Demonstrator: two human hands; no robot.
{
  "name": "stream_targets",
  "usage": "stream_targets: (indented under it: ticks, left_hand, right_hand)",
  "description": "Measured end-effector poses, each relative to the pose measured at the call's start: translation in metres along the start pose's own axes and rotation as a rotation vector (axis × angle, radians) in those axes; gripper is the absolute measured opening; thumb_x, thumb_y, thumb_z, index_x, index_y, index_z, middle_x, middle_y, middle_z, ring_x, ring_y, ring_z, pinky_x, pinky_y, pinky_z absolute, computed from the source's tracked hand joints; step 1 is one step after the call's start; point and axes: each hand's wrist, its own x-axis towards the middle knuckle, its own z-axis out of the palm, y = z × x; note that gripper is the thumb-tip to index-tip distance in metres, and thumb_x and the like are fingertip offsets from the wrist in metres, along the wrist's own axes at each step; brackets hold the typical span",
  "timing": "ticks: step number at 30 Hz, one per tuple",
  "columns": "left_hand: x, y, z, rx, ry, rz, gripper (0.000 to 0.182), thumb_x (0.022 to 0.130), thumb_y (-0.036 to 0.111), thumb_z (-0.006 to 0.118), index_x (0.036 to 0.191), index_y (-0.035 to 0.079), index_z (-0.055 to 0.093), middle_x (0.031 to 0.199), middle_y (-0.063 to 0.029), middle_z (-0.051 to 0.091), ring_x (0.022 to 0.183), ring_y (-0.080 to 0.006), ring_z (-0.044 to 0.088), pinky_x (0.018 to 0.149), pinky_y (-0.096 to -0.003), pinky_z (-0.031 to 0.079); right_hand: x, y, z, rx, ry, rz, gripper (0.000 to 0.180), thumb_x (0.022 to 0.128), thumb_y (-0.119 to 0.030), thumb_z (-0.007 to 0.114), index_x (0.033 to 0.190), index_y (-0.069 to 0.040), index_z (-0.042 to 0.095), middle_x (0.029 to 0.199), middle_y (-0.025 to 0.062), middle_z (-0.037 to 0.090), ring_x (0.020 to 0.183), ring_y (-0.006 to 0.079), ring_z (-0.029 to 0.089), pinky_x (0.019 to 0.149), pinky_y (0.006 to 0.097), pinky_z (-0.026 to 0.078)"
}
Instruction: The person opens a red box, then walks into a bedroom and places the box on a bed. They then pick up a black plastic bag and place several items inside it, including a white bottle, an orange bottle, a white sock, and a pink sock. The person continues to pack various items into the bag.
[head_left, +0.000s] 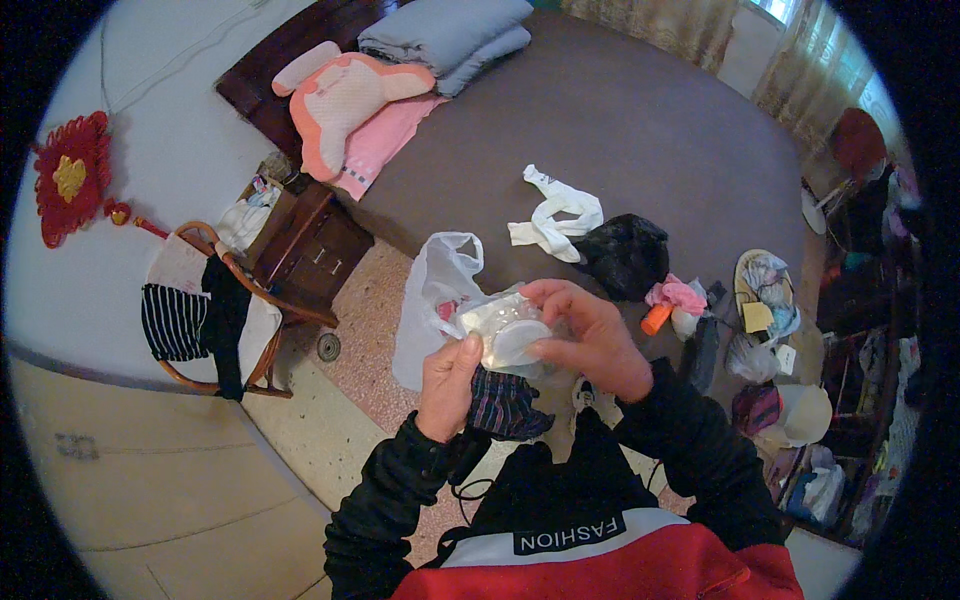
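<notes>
Between both hands is a clear plastic packet (495, 311), with a flat white disc (519, 343) at its front. My left hand (448, 379) pinches the packet's left edge, thumb on top. The fingers of my right hand (596, 334) grip its right side, with the thumb at the disc's edge. Just behind the packet stands a white plastic carrier bag (420, 315), loops upward, something red inside. Dark striped cloth (510, 405) shows below the packet. Farther off, white socks (562, 214) and a black plastic bag (626, 255) lie on the bed.
The brown-covered bed (660, 135) spans the far side. A wooden nightstand (307, 259) and a rattan chair (270, 352) draped with clothes stand at left. On the right are an orange-capped item (657, 319), a basket (750, 274) of small things, a white bucket (806, 416) and crowded shelves (847, 360).
</notes>
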Motion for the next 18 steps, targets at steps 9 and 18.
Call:
stream_targets:
  ticks: [9,18]
  left_hand:
    - [0.011,-0.003,0.002,0.247,-0.043,0.082,0.019,0.083,0.007,0.056,0.1,-0.002,0.059,0.094,-0.0027,0.06,0.084,-0.0086,0.053,0.076,-0.024,0.042]
    - [0.023,-0.007,0.006,0.201,-0.07,0.057,0.023,0.085,0.008,0.055,0.105,-0.003,0.056,0.098,-0.0031,0.059,0.087,-0.0088,0.053,0.077,-0.0238,0.042]
  right_hand:
    - [-0.015,-0.008,-0.044,0.519,0.303,0.218,0.044,0.07,0.004,0.059,0.111,-0.002,0.045,0.104,0.0101,0.057,0.095,0.0187,0.055,0.082,0.0314,0.045]
    - [-0.034,-0.003,-0.076,0.642,0.2,0.353,0.035,0.078,-0.004,0.056,0.112,0.001,0.048,0.103,0.0085,0.057,0.093,0.018,0.056,0.083,0.031,0.044]
